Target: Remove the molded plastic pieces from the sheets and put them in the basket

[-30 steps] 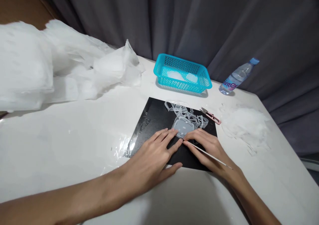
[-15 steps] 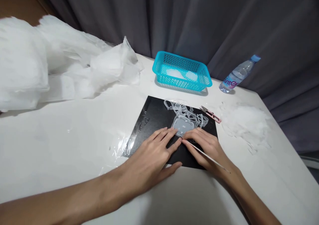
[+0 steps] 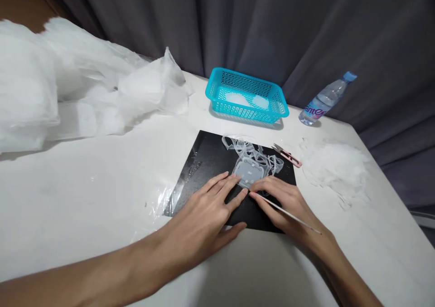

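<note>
On a black mat (image 3: 212, 155) lies a translucent grey, rounded-square piece (image 3: 249, 170) with small pale dots. Clear, looped strips (image 3: 249, 150) run from its far side. My left hand (image 3: 209, 209) lies with fingers spread, its fingertips on the piece's near left edge. In my right hand (image 3: 283, 198) a thin white stick (image 3: 288, 215) is pinched, its front end at the near edge of the piece. The stick's other end points back over the wrist. My fingers hide part of the piece's near edge and the stick's tip.
A blue plastic basket (image 3: 247, 113) holding white pieces stands behind the mat. To its right is a water bottle (image 3: 321, 103). Pink-handled thread snips (image 3: 288, 155) lie by the mat's right edge, near a pile of white scraps (image 3: 340, 168). White plastic bags (image 3: 91, 85) fill the far left.
The view has shifted slightly. My right hand and the white stick have moved a little to the right along the near edge; my left hand stays on the piece.
</note>
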### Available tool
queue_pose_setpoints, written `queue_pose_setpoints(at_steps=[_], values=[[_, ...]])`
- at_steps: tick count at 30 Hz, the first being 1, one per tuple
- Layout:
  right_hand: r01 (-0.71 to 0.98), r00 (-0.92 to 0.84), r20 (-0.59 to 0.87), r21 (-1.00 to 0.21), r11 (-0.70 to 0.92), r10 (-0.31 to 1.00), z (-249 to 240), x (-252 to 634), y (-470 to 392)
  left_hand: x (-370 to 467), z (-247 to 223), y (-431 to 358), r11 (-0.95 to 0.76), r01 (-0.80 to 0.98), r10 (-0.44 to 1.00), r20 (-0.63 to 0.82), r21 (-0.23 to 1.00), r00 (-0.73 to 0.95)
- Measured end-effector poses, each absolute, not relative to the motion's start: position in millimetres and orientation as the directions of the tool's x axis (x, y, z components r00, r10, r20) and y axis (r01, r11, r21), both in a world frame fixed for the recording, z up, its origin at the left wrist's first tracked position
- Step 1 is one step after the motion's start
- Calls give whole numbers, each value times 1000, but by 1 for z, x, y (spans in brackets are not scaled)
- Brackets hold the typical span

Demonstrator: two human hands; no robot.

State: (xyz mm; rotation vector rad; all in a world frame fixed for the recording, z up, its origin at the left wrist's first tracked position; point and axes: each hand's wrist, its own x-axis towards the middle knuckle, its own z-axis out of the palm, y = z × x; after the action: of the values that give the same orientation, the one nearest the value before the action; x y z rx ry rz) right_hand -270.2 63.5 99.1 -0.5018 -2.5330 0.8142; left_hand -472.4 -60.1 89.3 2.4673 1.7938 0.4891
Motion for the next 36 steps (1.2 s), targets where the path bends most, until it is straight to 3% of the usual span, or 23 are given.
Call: queue_pose_setpoints(at_steps=[4,9,13,15,18,20,22,24,29,36], values=[[184,-848,338,-534,825,408,95,-272,65,-472,89,-61,-328,915,932,240,236,272],[181,-826,482,-263,948,292,84,-275,64,-472,88,-62,-321,905,930,276,278,244],[274,-830,464,-145,951,310,79,-279,60,-473,91,-60,-294,889,940,271,350,205],[280,-845,457,-69,958,280,78,-281,58,-475,96,-56,-269,853,951,262,448,163],[294,-815,526,12,956,244,79,-285,55,-480,106,-47,-117,674,990,140,729,20],[323,-769,583,-1,947,262,82,-288,52,-484,109,-40,59,477,998,-35,877,-60],[355,-725,619,-40,934,302,86,-291,49,-487,108,-34,194,322,981,-181,927,-71],[376,-694,639,-71,924,332,89,-294,45,-488,104,-29,238,217,971,-237,947,-34],[372,-682,651,-86,924,335,93,-299,38,-488,98,-25,180,-3,983,-180,984,-27],[381,-671,648,-115,918,360,92,-299,37,-488,103,-23,154,-18,988,-154,988,-19]])
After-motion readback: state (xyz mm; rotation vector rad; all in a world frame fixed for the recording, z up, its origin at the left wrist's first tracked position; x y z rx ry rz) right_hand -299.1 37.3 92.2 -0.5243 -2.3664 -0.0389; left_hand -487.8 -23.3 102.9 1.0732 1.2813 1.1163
